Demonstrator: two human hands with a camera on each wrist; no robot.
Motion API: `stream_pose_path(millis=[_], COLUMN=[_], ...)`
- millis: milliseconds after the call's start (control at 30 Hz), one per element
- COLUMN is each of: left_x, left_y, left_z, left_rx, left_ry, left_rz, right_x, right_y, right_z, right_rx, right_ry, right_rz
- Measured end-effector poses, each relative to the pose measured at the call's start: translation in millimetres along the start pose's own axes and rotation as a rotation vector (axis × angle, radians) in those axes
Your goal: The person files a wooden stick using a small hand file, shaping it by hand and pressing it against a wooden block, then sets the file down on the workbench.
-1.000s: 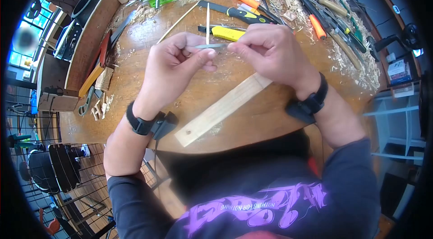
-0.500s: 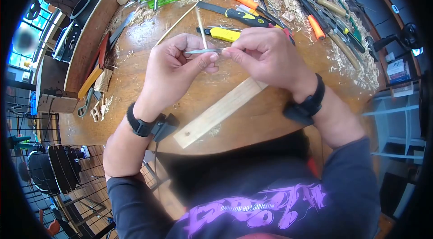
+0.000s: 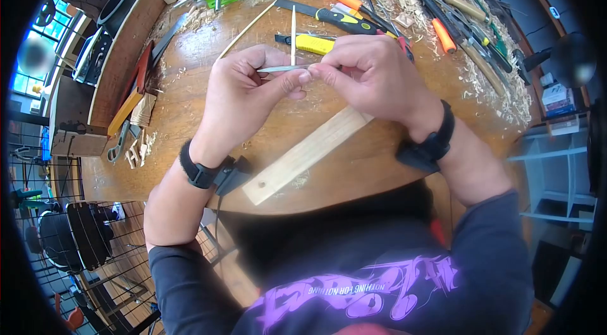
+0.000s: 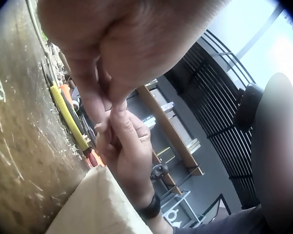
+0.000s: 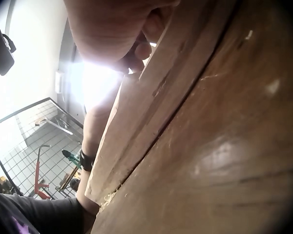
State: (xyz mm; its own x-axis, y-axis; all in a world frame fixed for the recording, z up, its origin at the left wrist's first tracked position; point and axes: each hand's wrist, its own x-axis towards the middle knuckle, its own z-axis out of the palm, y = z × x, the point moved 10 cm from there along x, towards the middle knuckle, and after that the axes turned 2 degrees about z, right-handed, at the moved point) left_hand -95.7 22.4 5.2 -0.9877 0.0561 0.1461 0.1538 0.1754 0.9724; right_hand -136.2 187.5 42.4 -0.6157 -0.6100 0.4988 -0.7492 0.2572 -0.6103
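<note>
Two grips, left hand and right hand, pinch thin grey strip by pale stick.

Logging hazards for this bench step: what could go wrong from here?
Slip: the thin grey strip sits between the fingertips of the left hand and right hand; if its edge is sharp, it could nick them.
Snap: the pale stick looks slender.
Knock: the yellow-handled tool lies close by.
</note>
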Motion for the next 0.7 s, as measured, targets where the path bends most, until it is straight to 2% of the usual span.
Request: stream_pose_path(millis=[300,467,600,700], left_x=[0,1,2,-1], left_y=[-3,-1,0,-3], left_z=[-3,-3,-4,-4], left_rx=[-0.046,-0.087,-0.107,-0.124], left_ry=[-0.007,-0.019,-0.011,-0.009], left_rz=[-0.008,0.019,0.060,0.038], right_x=[-1,1,2,-1], right_y=[0,-1,0,9], right_z=[-5,-7,-10,-10], right_rx=[-0.006,0.010,0.001,0.010], right_ry=[0.022,0.033,0.030,0.020], right_rz=[0.004,0.049,0.018,0.104])
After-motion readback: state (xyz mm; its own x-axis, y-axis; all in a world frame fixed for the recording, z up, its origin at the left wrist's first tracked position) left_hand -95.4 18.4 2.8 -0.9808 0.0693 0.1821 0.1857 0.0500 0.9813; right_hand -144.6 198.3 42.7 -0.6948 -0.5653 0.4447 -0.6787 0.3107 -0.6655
